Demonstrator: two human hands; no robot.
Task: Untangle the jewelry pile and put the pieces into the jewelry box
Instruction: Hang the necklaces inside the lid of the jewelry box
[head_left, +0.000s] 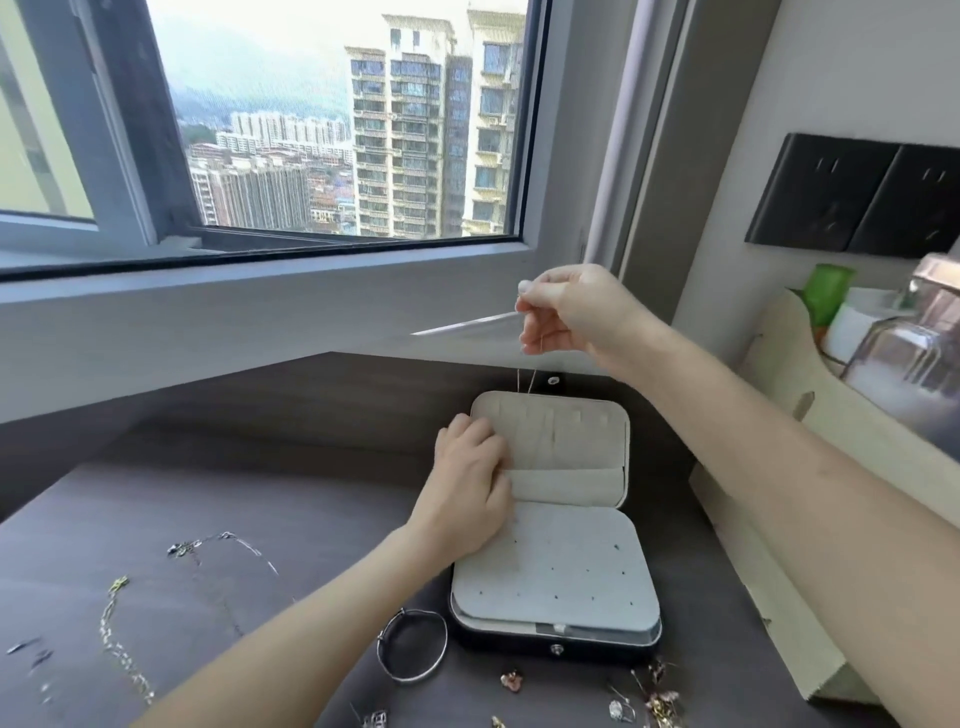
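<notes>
The right hand (566, 312) pinches a thin chain (532, 383) up high, and it hangs straight down to the open jewelry box (556, 582). The left hand (467, 483) grips the left edge of the lid (561, 441).

1. A room in a high-rise home: the large window (332, 130) across the upper left looks out on apartment towers and hills.
2. A dark wooden desk (260, 493) fills the lower frame, holding an open jewelry box (556, 571).
3. Black wall sockets (852, 197) and glass jars (904, 358) sit at the right edge.
</notes>
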